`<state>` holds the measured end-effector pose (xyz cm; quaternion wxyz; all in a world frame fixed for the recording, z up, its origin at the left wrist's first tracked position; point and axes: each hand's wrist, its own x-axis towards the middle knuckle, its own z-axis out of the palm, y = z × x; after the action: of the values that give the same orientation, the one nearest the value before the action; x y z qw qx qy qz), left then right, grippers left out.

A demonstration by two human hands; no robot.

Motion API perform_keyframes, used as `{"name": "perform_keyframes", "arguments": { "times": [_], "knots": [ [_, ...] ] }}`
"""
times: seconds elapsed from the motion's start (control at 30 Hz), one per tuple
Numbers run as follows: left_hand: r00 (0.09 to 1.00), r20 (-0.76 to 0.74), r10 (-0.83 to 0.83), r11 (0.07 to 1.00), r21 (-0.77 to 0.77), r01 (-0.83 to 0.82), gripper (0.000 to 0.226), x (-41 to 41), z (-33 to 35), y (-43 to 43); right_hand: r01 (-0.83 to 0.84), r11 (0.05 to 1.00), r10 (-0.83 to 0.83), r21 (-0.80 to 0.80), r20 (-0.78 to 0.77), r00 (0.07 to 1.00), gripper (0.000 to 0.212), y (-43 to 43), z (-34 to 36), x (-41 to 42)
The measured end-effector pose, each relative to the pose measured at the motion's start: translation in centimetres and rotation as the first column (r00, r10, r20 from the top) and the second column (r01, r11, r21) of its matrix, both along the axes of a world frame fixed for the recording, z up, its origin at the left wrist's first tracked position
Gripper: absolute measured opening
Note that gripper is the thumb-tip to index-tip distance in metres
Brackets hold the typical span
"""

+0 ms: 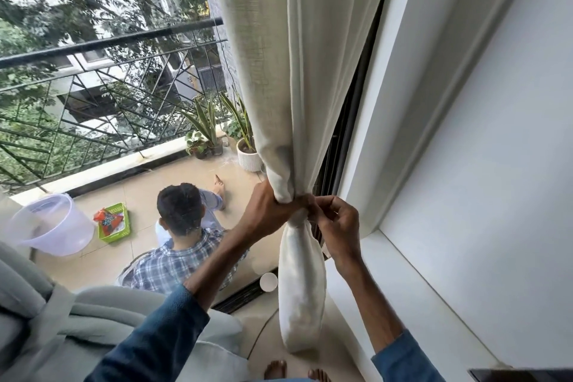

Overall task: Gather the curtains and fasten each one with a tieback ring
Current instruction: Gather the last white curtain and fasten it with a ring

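A cream curtain (288,71) hangs at the right side of a glass door, gathered into a tight bunch at waist height. Below the pinch its lower part (302,282) hangs as a narrow roll. My left hand (273,211) is clenched around the gathered fabric from the left. My right hand (336,223) pinches at the same spot from the right, fingers curled together. The tieback ring is hidden under my fingers; I cannot tell whether one is there.
A white wall and ledge (418,273) stand right of the curtain. A grey sofa (62,319) is at lower left. Beyond the glass, a person in a checked shirt (183,257) sits on the balcony floor near a bucket (52,223), green basket (114,222) and potted plants (248,152).
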<state>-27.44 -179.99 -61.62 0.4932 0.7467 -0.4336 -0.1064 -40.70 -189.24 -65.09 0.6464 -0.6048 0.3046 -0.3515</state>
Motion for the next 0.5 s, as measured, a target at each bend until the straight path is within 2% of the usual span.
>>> {"name": "perform_keyframes", "arguments": {
  "times": [0.07, 0.13, 0.2, 0.4, 0.5],
  "knots": [
    [0.999, 0.032, -0.007, 1.000, 0.019, 0.006, 0.018, -0.3, -0.2, -0.3, -0.083, 0.995, 0.079, 0.059, 0.063, 0.995, 0.019, -0.6, 0.3, -0.1],
    [0.997, 0.075, 0.013, 0.999, 0.041, -0.016, 0.027, -0.7, -0.4, -0.6, -0.133, 0.983, 0.120, 0.125, 0.113, 0.986, 0.029, -1.3, 0.3, -0.4],
    [0.992, 0.124, 0.018, 0.998, 0.056, -0.025, 0.026, -0.7, -0.5, -0.8, -0.136, 0.978, 0.122, 0.157, 0.091, 0.988, 0.036, -2.1, 0.2, -0.7],
    [0.970, 0.241, 0.023, 0.993, 0.104, -0.049, 0.031, -0.6, -0.8, -1.8, -0.177, 0.978, 0.172, 0.112, 0.054, 0.984, 0.023, -2.7, -0.6, -1.0],
    [0.974, 0.227, 0.018, 0.997, 0.067, -0.034, 0.024, -0.2, -1.1, -2.0, -0.213, 0.973, 0.207, 0.090, 0.067, 0.976, 0.024, -2.8, -0.7, -0.8]
  ]
}}
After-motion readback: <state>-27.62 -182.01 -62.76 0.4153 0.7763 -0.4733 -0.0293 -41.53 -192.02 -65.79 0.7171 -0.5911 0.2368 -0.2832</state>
